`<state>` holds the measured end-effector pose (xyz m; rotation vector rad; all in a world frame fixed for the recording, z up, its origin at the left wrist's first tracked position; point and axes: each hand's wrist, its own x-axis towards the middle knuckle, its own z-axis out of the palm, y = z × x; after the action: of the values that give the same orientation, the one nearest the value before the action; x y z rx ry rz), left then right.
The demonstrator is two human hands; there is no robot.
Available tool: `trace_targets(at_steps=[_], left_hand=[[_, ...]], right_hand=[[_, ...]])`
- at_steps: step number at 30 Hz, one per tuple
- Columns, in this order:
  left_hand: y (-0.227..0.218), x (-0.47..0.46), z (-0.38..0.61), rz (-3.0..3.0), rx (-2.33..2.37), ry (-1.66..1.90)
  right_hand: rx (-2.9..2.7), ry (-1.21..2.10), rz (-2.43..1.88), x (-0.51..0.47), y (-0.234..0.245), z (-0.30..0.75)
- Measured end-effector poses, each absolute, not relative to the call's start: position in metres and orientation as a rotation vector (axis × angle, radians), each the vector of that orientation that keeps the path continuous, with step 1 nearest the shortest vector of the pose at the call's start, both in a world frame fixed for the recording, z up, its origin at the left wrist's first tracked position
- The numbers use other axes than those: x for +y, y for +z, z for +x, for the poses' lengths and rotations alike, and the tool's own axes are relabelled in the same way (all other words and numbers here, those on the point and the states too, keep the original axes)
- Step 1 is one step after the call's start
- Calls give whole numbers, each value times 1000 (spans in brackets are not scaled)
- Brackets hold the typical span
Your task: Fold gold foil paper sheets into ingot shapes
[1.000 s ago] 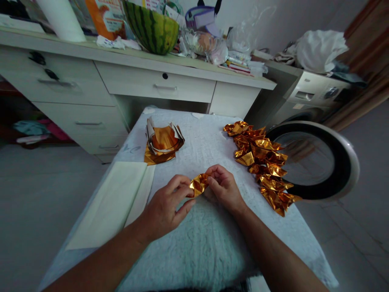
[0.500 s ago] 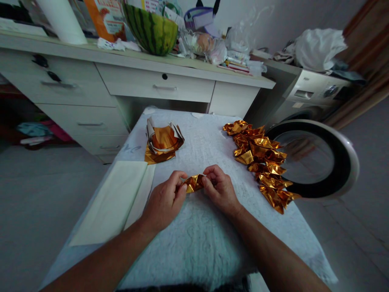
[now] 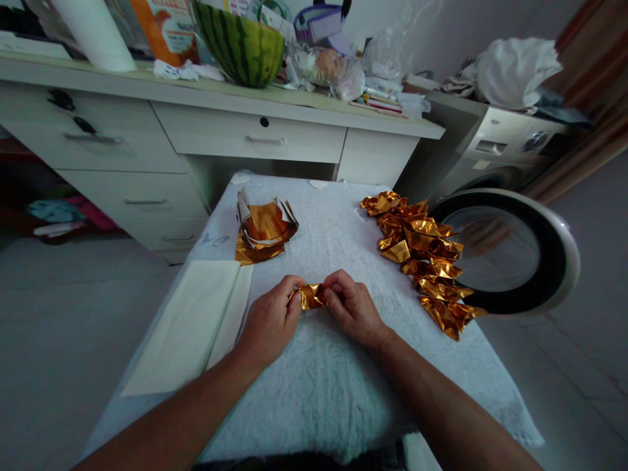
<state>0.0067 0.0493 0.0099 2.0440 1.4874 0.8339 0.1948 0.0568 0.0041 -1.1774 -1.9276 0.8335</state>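
Both hands hold the gold foil piece [image 3: 312, 296] over the middle of the cloth-covered worktop [image 3: 338, 229]. Change: the left hand [image 3: 271, 322], thumb clear of the foil a second ago, now pinches the 9 o'clock end. The right hand [image 3: 354, 309] remains clamped at 3 o'clock. Result: both ends are secured, centre exposed. Relative to the piece, crumpled foil bundles [image 3: 426, 246] lie at 2 o'clock; curled sheets [image 3: 267, 224] at 11.
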Motion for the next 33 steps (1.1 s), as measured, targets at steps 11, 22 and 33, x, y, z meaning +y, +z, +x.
trace_targets(at_steps=[11, 22, 33], left_hand=[[9, 48, 4, 2012, 1460, 855], [9, 49, 6, 1989, 1447, 891], [14, 48, 5, 1885, 1414, 870]], right_hand=[[-1923, 891, -1136, 56, 6, 194], [-1845, 939, -1143, 54, 8, 193], [-1732, 923, -1201, 55, 10, 196]])
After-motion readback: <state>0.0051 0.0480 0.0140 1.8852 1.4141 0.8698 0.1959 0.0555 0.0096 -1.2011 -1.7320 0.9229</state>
